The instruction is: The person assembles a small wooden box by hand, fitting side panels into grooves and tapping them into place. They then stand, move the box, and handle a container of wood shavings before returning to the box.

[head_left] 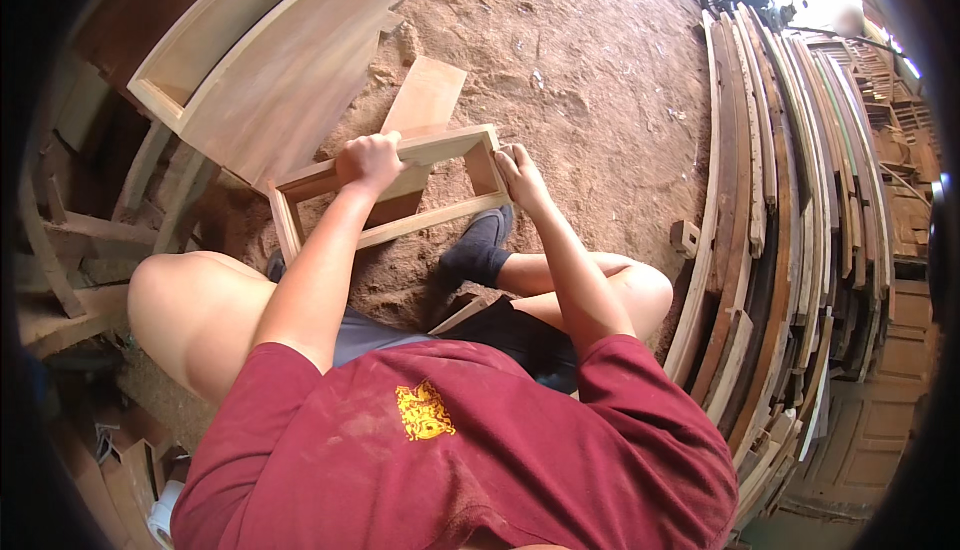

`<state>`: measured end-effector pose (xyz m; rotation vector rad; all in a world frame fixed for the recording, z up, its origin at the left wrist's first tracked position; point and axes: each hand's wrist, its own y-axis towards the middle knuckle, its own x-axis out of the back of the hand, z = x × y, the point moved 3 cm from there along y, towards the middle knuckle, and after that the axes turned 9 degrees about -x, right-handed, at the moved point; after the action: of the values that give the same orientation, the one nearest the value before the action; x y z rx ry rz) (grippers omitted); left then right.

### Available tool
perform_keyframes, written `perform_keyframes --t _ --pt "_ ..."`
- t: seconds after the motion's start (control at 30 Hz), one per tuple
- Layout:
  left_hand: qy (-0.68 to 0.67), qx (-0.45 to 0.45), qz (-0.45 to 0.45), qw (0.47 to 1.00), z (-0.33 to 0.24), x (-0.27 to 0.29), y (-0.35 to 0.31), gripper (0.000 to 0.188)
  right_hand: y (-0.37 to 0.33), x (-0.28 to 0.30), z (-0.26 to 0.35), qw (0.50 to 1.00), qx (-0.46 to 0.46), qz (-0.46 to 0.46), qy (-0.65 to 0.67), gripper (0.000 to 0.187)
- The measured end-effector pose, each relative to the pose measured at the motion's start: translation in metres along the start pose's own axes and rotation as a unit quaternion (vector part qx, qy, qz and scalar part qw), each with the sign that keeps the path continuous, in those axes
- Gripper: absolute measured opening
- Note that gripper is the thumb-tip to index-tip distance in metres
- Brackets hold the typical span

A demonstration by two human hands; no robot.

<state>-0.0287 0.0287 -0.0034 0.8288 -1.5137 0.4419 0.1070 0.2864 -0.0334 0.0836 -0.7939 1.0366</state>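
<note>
A rectangular, open wooden frame (430, 219) of pale wood is held tilted above the ground, in front of my crossed legs. My left hand (368, 164) is closed round its far rail, left of the middle. At the frame's right end, my right hand (522, 176) has its fingers curled and pressed together against the outer corner. Whether a small thing lies in those right fingers is hidden. A flat wooden board (428, 92) lies on the ground just beyond the frame, and part of it shows through the opening.
A large wooden cabinet-like piece (290, 80) stands at the far left, close to the frame's left end. Long stacked planks (740, 150) line the right side. A small wooden block (685, 239) sits beside them. Sawdust-covered ground (600, 80) stretches ahead. Wooden supports (150, 165) stand at left.
</note>
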Motion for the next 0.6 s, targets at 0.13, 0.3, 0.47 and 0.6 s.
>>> perform_keyframes --t 0.13,0.3,0.47,0.6 --pt "-0.005 0.001 0.007 1.0 0.0 -0.003 0.002 0.042 -0.019 0.006 -0.013 1.0 0.01 0.015 0.021 0.037" --pt "-0.007 0.012 0.037 0.999 0.002 -0.005 0.0 0.038 -0.028 0.006 -0.005 1.0 -0.007 -0.021 -0.022 0.036" --pt "-0.017 0.015 0.055 0.998 -0.001 0.002 0.001 0.034 0.009 0.004 0.013 0.997 0.003 -0.047 -0.055 0.039" --pt "-0.014 0.019 0.058 0.998 0.001 0.003 0.002 0.035 0.042 -0.004 0.035 0.993 -0.004 -0.077 -0.087 0.045"
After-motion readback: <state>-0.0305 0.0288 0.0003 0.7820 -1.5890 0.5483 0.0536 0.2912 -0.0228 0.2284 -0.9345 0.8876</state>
